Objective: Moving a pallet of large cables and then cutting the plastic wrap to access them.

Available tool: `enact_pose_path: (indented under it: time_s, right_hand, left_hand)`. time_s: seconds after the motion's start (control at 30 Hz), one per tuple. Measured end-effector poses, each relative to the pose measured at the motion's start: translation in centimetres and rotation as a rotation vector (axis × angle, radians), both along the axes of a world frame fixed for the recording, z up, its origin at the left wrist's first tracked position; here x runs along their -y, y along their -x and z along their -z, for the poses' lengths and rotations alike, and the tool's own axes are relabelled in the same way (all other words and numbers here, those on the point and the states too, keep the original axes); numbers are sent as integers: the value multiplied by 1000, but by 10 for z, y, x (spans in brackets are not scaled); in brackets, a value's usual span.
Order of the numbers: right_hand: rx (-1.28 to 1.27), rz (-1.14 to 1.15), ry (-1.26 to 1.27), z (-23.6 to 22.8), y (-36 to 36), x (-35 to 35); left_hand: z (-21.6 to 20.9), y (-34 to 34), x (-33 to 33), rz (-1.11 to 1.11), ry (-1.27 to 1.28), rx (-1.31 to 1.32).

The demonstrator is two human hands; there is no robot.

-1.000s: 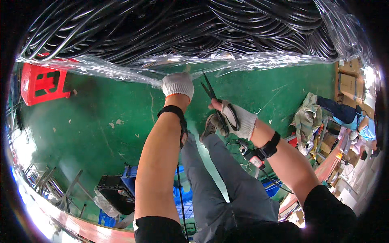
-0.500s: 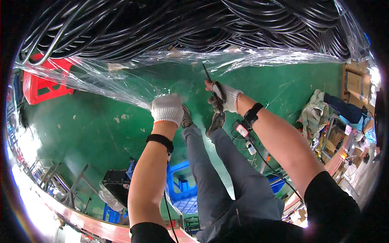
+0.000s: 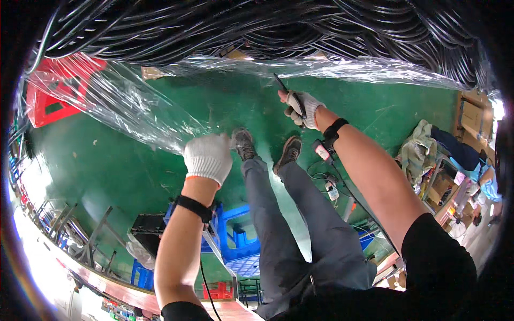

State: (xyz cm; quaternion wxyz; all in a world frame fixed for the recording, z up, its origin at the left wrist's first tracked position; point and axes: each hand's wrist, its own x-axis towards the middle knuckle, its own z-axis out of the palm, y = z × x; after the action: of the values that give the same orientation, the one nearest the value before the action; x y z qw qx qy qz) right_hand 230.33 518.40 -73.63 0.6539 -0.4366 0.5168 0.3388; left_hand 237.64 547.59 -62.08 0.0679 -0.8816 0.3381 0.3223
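Observation:
My left hand, in a white knit glove, is closed around a gathered end of clear plastic film. From that fist the film stretches up and left, taut and wrinkled, toward a large bundle of black cables. Out to the right, my right hand wears a glove that leaves some fingertips bare. It grips black scissors with their dark, narrow tip pointing up and left, just below the film's hanging edge. The fingers partly cover the handles.
A red plastic stool stands behind the film at far left. Near my legs are a blue stool and a black crate. Clothes and cardboard boxes sit at right. The floor is green.
My left hand has moved left and nearer to me, drawing the film along. My right hand has shifted slightly right and up with the scissors, whose tip has moved away from the film.

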Motion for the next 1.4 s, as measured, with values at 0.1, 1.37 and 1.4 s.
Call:
enact_pose_path:
  time_s: [0.1,1.37,1.4]
  right_hand:
    - [-5,3,-7,-4,-1,6]
    - [-142,134,-145,-6,8,-36]
    - [-123,97,-131,14,3,-28]
  left_hand:
    - [-6,-22,49,62,-207,-138]
    - [197,-21,126,-65,194,181]
    - [190,-23,133,-60,185,124]
